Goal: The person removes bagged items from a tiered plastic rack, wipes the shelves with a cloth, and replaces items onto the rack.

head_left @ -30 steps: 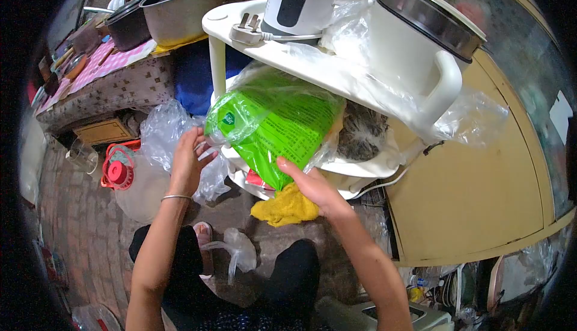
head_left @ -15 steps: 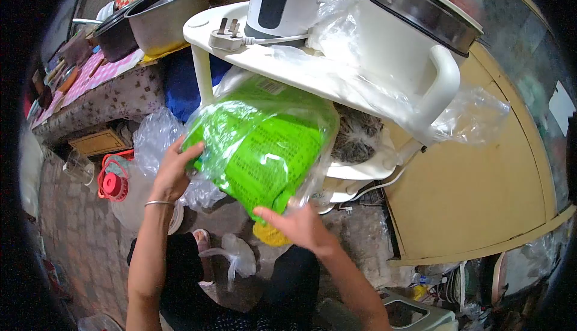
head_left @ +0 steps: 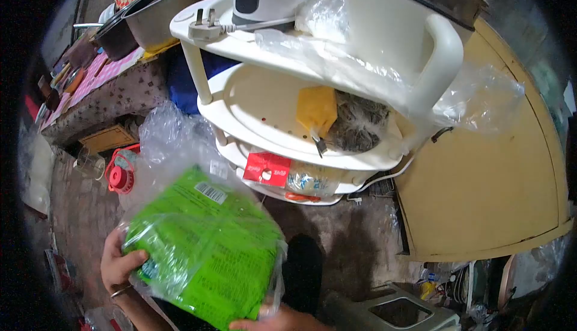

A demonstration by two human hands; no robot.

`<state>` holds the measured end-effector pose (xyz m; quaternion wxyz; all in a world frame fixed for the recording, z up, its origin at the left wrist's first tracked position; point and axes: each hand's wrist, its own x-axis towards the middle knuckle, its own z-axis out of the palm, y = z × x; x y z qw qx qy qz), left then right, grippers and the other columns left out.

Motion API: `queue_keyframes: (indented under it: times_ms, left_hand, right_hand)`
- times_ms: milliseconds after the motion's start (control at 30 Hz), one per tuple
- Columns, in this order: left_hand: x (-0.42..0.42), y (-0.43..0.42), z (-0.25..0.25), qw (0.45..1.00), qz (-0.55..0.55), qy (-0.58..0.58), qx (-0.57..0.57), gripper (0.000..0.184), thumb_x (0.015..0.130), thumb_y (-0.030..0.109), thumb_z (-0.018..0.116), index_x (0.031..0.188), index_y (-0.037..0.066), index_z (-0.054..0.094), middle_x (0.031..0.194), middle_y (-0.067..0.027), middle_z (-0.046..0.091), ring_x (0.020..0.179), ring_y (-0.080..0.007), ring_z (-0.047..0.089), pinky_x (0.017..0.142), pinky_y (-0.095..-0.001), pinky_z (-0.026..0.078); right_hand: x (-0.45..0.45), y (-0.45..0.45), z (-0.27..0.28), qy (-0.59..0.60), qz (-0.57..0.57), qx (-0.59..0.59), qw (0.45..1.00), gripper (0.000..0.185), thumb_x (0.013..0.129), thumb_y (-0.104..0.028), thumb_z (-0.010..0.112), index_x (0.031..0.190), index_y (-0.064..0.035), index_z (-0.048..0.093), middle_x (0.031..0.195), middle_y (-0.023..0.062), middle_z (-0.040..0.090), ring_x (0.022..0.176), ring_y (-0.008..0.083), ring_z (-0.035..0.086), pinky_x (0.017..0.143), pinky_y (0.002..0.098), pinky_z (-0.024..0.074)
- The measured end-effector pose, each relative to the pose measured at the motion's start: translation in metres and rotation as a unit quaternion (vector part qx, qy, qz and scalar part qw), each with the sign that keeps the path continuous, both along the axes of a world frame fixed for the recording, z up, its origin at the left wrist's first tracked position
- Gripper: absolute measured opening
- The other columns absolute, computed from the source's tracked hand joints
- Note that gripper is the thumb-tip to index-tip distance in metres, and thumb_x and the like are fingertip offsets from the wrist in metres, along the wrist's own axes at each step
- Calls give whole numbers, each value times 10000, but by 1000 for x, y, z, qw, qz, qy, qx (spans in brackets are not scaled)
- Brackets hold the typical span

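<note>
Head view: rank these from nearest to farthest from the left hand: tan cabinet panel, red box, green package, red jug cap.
1. Green package: gripped by the left hand.
2. Red jug cap: left side.
3. Red box: lower shelf, centre.
4. Tan cabinet panel: far right.

Middle shelf (head_left: pixel 246 104) open at left; yellow packet (head_left: pixel 316 108), dark bundle (head_left: pixel 362 125) obstruct right

The green bag (head_left: pixel 204 253) looked like glossy, crinkled plastic; the shelf (head_left: pixel 240 99), smooth white plastic; the floor (head_left: pixel 354 241), rough and matt.
</note>
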<state>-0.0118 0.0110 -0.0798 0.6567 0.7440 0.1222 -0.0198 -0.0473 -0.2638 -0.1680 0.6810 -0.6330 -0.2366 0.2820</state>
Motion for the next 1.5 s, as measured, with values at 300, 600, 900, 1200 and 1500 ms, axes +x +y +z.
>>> queue_keyframes:
  times_ms: [300,600,900,1200,1500]
  left_hand:
    - [81,-57,-95,929,-234,165,232,350,820,226,513,1039,-47,504,895,-97,577,824,-145,516,723,-283,422]
    - [150,-21,-286,734,-455,0,504,195,729,153,509,726,-23,593,729,-242,575,677,-367,578,611,-421,463]
    - [143,-3,-267,729,-398,86,550,145,688,50,494,731,-32,606,819,-237,590,817,-323,592,682,-414,477]
    - [158,-110,-89,918,-319,-22,234,99,809,51,517,865,-20,558,671,-75,595,580,-118,579,500,-264,468]
    - [242,-220,-53,695,-309,-447,470,452,657,-25,588,1093,75,516,1226,-163,407,1143,-349,369,1001,-394,282]
  right_hand:
    - [-4,-26,-103,272,-128,37,953,341,874,-221,506,1125,6,460,1059,70,532,956,144,481,854,305,386]
    - [-7,29,-219,469,-241,-44,849,503,886,-441,390,1065,16,500,974,99,583,823,168,568,702,316,470]
    - [-35,66,-280,572,-120,-124,802,613,811,-531,476,1080,18,511,1083,132,550,941,239,564,728,342,476]
    - [24,-13,-168,579,-169,237,762,481,858,-448,437,1033,-11,537,1014,143,582,898,250,589,776,378,486]
    - [27,-77,-164,498,-241,493,672,533,887,-438,357,1094,31,503,1050,156,572,916,278,576,684,392,505]
